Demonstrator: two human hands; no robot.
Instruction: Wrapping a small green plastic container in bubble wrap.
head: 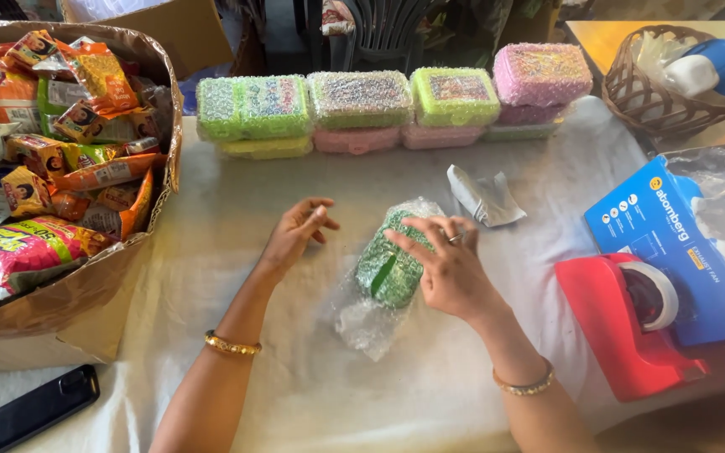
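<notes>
A green box wrapped in bubble wrap [389, 262] lies in the middle of the white cloth. My right hand [446, 267] rests on its right side, fingers pressing the wrap near the top. My left hand [297, 228] hovers just left of the box with fingers apart, holding nothing. Loose bubble wrap [365, 323] trails from the near end of the box. Both wrists wear gold bangles.
A row of bubble-wrapped coloured boxes [361, 99] lines the far edge. A cardboard carton of snack packets [52, 151] stands at left, a black phone [39, 408] near it. A red tape dispenser [627, 315], blue box [673, 243], wicker basket [631, 96] and silver packet [484, 197] sit right.
</notes>
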